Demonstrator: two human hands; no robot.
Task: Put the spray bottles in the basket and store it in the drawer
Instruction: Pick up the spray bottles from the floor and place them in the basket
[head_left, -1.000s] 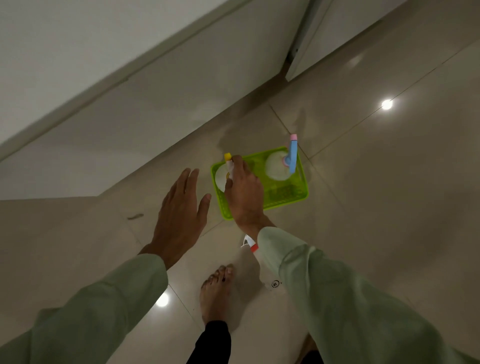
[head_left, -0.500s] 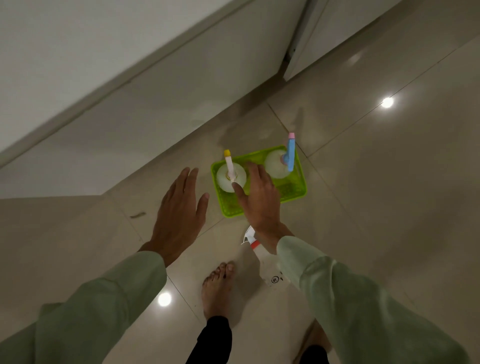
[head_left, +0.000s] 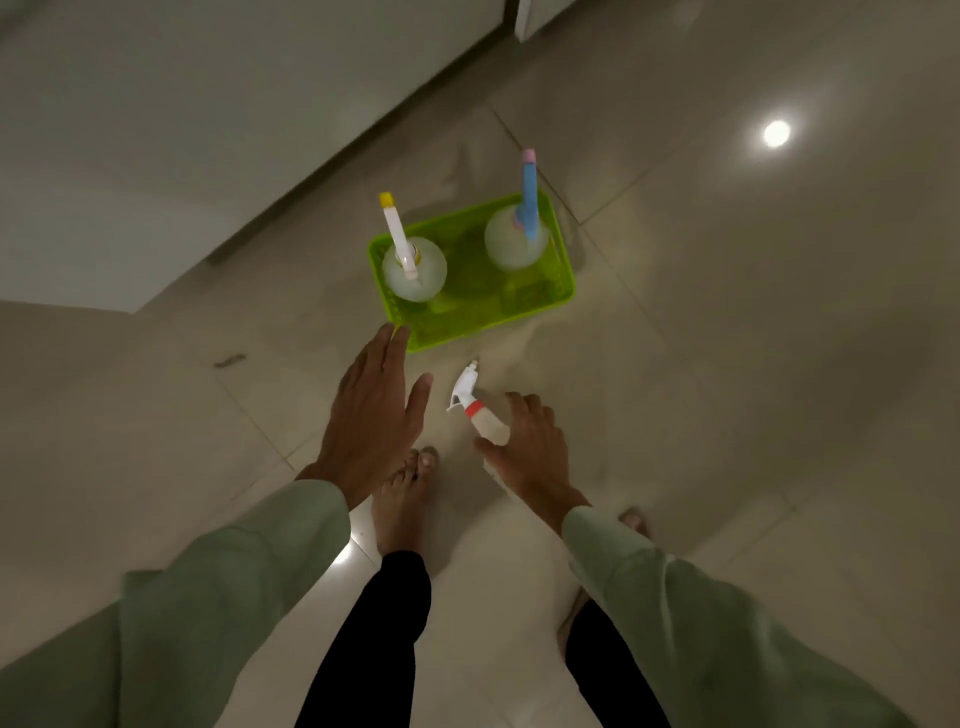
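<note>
Left hand (head_left: 371, 415): centre of frame, palm down, fingers straight and together, thumb spread toward the right, holding nothing. Right hand (head_left: 530, 452): right of centre, fingers curled, thumb apart, grip unclosed. Both forearms in pale green sleeves (head_left: 234, 587), rising from the lower corners. Two bare feet (head_left: 400, 499) at lower centre, black trouser legs (head_left: 374, 639) below.

We can't tell if the right hand (head_left: 530, 457) touches the red-collared spray bottle (head_left: 480, 413); its body hides beneath that hand. Sleeves cut off at frame bottom.
</note>
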